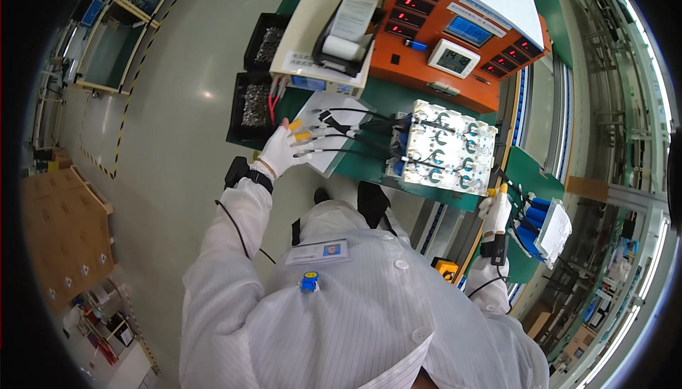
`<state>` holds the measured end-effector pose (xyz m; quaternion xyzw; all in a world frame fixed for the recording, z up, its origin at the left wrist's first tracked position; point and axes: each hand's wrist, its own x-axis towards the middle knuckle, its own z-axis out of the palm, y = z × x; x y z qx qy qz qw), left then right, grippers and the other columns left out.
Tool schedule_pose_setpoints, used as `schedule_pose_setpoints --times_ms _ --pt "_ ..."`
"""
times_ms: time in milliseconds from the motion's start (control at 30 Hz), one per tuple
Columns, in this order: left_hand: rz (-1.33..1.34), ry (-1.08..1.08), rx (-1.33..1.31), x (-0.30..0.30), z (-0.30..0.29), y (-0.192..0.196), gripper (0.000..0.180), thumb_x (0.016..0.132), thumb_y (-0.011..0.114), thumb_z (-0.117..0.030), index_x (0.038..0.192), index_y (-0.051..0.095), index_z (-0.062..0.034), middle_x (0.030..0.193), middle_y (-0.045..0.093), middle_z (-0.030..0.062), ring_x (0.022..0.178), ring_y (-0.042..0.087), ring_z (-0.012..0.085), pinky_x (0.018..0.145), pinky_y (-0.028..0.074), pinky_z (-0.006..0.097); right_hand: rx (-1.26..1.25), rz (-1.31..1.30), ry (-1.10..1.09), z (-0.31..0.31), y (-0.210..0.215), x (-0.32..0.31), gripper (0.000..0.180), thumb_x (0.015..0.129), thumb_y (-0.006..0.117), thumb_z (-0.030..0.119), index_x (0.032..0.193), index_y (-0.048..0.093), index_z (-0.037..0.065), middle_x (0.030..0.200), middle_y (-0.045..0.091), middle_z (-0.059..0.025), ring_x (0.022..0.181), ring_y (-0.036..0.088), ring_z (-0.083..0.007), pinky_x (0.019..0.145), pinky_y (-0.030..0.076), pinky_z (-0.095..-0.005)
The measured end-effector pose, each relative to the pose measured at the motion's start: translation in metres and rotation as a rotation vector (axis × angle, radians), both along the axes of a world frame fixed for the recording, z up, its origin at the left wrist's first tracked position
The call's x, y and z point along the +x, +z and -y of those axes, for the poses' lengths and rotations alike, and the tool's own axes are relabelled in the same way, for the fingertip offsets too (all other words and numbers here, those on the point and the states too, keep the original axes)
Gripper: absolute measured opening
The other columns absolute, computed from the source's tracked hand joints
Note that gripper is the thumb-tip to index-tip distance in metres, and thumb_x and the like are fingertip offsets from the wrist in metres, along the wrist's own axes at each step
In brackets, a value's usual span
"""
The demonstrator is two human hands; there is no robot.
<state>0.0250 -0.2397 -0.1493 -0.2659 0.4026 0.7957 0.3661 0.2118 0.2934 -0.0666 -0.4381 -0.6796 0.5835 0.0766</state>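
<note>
My left hand point(279, 151), in a white glove with yellow fingertips, has its fingers spread beside the pale ends of several black cables point(341, 135). Whether a fingertip touches a cable end I cannot tell. These cables run right to a white block-shaped module point(449, 149) with dark green curved marks on top. At the module's lower right corner is my right hand point(495, 213), likewise gloved, with its fingers curled together. What lies between them is hidden, though black leads point(513, 186) pass close by. A white sheet point(328, 122) lies under the cables.
Two black bins of small metal parts point(256, 108) stand left, by a beige instrument point(323, 41) with red leads. An orange tester point(455, 34) with displays and a small white clock point(454, 58) stands behind. Blue cylinders with a white top point(553, 233) sit right. Conveyor rails point(526, 115) run alongside.
</note>
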Motion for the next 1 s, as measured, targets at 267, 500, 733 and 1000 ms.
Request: schedule_pose_setpoints --times_ms 267,500,733,1000 --pt "-0.31 -0.103 -0.129 0.073 0.122 -0.009 0.026 0.092 0.055 -0.021 0.11 0.059 -0.0029 0.087 0.066 0.0125 0.072 0.068 0.0236 0.066 0.057 0.034 0.106 0.016 -0.076 0.092 -0.022 0.061 0.038 0.098 0.045 0.036 0.082 0.055 0.003 0.05 0.053 -0.0037 0.036 0.046 -0.0119 0.035 0.035 -0.0259" --pt "-0.225 -0.546 -0.868 0.097 0.143 -0.167 0.034 0.077 0.063 -0.021 0.104 0.06 -0.0012 0.091 0.067 0.0151 0.081 0.067 0.0305 0.072 0.055 0.039 -0.211 0.451 0.703 0.196 -0.054 0.072 0.041 0.098 0.047 0.035 0.101 0.063 -0.003 0.063 0.061 -0.0055 0.051 0.057 -0.013 0.048 0.044 -0.0261" --pt "-0.716 -0.654 -1.443 0.096 0.115 -0.254 0.031 0.083 0.058 -0.033 0.099 0.066 -0.0077 0.099 0.067 0.0208 0.09 0.065 0.0362 0.077 0.05 0.047 0.143 0.437 1.305 0.275 -0.065 0.037 0.036 0.09 0.06 0.027 0.112 0.06 -0.002 0.088 0.069 -0.0196 0.079 0.068 -0.0312 0.075 0.053 -0.0375" --pt "-0.262 -0.132 -0.198 0.162 -0.018 -0.049 0.022 0.092 0.061 -0.016 0.101 0.064 0.0029 0.088 0.067 0.0087 0.081 0.065 0.0205 0.076 0.052 0.033 0.677 0.51 1.296 0.288 -0.078 0.023 0.072 0.065 0.08 0.031 0.126 0.05 0.006 0.125 0.053 -0.0151 0.113 0.054 -0.033 0.094 0.043 -0.0446"
